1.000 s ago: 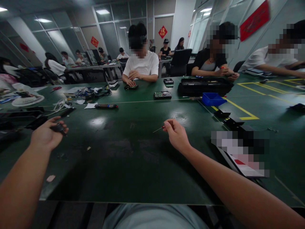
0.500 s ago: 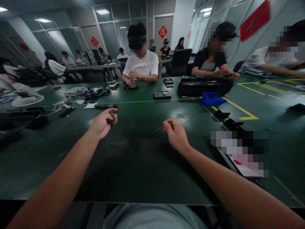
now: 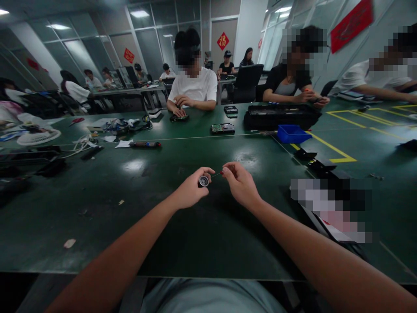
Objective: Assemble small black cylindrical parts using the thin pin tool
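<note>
My left hand (image 3: 190, 190) is closed on a small round part (image 3: 203, 181), dark at the side with a silvery, ringed face turned up towards me. Close beside it, my right hand (image 3: 241, 186) pinches a thin screwdriver (image 3: 216, 174) with a reddish handle. The slim metal shaft points left at the round part and the left fingertips. Whether the tip touches the part I cannot tell. Both hands are raised over the green table (image 3: 195, 243).
Ahead lie a pen-shaped tool (image 3: 145, 144), a hard drive (image 3: 223, 128), a blue bin (image 3: 293, 134) and a long black housing (image 3: 282, 116). Cables and parts (image 3: 120, 125) clutter the far left. A blurred-out flat item (image 3: 329, 211) lies at right. Co-workers sit opposite, one person (image 3: 192, 89) handling a small device.
My left hand has moved right with the round part, up close to the screwdriver, and the part's silvery face has come into view. My right hand has stayed nearly still.
</note>
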Demonstrator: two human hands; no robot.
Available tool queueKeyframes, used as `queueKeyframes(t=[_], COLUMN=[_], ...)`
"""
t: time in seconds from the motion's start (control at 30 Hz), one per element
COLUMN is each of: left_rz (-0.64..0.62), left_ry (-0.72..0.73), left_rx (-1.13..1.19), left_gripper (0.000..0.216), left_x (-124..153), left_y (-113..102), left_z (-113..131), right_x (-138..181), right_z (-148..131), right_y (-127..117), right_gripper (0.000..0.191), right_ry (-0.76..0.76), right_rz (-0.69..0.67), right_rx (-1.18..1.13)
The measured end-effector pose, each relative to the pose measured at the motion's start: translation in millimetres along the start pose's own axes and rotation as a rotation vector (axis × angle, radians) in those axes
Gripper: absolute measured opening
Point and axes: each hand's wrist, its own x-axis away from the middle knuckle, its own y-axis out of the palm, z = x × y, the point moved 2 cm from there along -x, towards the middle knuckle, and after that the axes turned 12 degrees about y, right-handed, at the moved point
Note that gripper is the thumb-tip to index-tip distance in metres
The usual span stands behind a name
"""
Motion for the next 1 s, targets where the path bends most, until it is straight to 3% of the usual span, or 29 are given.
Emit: queueKeyframes(t=[0.13,0.3,0.4,0.57,0.73,1.0], left_rz=[-0.036,-0.049,0.017,0.167,0.158,0.153], left_ry=[0.034,0.092,0.121,0.069,0.126,0.062], left_rx=[-0.31,-0.432,-0.445,-0.405,-0.388,-0.379], left_gripper=[0.061,0.037,0.036,0.044,0.037,0.042], left_x=[6,4,2,2,3,4], left_y=[6,-5,-13,-18,-15,-15], left_z=[-17,-35,-41,-46,-44,-42], right_x=[1,3,4,3,1,1], right_z=[-4,-11,-12,-6,-3,1], right_y=[0,-2,-2,-2,-1,1], right_gripper=[0.019,0.028,0.028,0.02,0.022,0.025], right_ry=[0.007,0.036,0.039,0.02,0.007,0.019], right_rz=[-0.021,-0.039,-0.046,-0.006,-0.006,-0.038], right_rx=[0.05,0.121,0.074,-0.224,-0.278,-0.21])
